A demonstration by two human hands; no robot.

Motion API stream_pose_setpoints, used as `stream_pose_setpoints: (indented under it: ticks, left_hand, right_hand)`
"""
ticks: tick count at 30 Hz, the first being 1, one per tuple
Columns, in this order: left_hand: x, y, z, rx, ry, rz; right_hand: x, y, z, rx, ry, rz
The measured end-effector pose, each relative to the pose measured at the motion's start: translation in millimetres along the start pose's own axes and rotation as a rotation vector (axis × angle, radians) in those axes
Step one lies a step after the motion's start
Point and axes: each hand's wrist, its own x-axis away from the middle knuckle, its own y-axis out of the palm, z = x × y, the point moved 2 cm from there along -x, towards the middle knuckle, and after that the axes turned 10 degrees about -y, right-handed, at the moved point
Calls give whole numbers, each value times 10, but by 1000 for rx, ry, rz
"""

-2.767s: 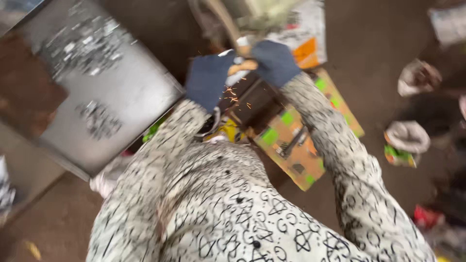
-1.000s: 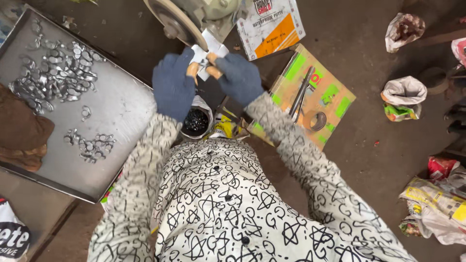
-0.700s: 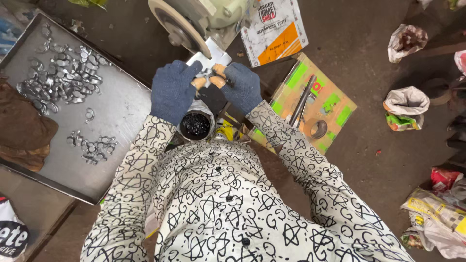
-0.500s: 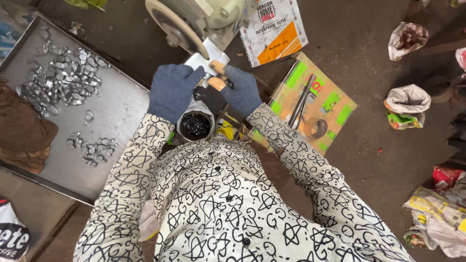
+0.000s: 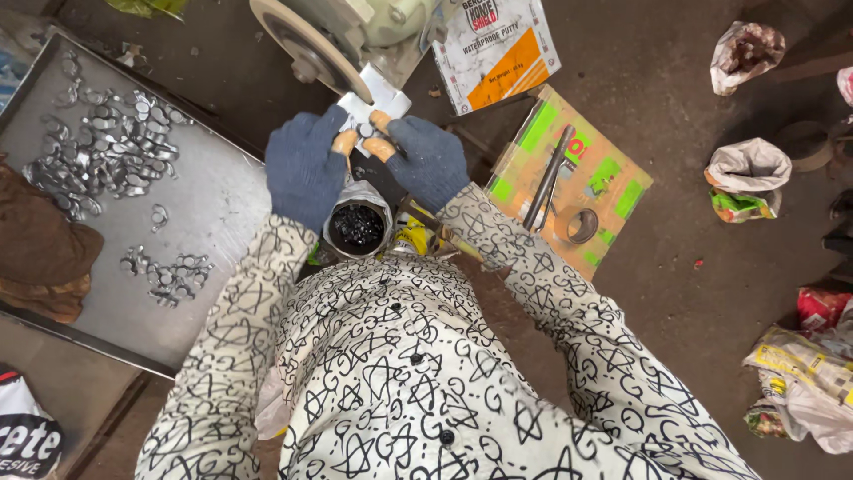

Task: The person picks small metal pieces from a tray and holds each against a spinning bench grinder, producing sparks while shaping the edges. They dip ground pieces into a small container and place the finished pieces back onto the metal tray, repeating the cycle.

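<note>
Both my hands wear dark blue knit gloves with orange fingertips. My left hand (image 5: 306, 169) and my right hand (image 5: 429, 162) together pinch a small metal piece (image 5: 362, 131) between their fingertips, just below the edge of a grinding wheel (image 5: 300, 49). White cloth (image 5: 378, 93) is wrapped near the wheel, right above my fingers. Directly beneath my hands stands a small round container (image 5: 357, 224) filled with something dark.
A grey metal tray (image 5: 209, 204) on the left holds several small shiny metal rings (image 5: 111, 151) and a brown cloth (image 5: 40, 244). To the right lies a cardboard box (image 5: 569, 178) with a metal rod and a ring on it. Bags and wrappers lie along the right floor.
My hands have stayed at the wheel with the small piece, shifting it slightly lower against the wheel's edge. Earlier sparks flew at the wheel; none show now.
</note>
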Motion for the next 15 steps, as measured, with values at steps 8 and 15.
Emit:
stream_pose_setpoints:
  ticks: [8, 15]
  left_hand:
    - [-348, 71, 61, -175, 127, 89]
    - [-307, 285, 1, -317, -1, 45]
  right_hand:
    - [-242, -126, 208, 66, -131, -29]
    - [-624, -136, 404, 63, -403, -319]
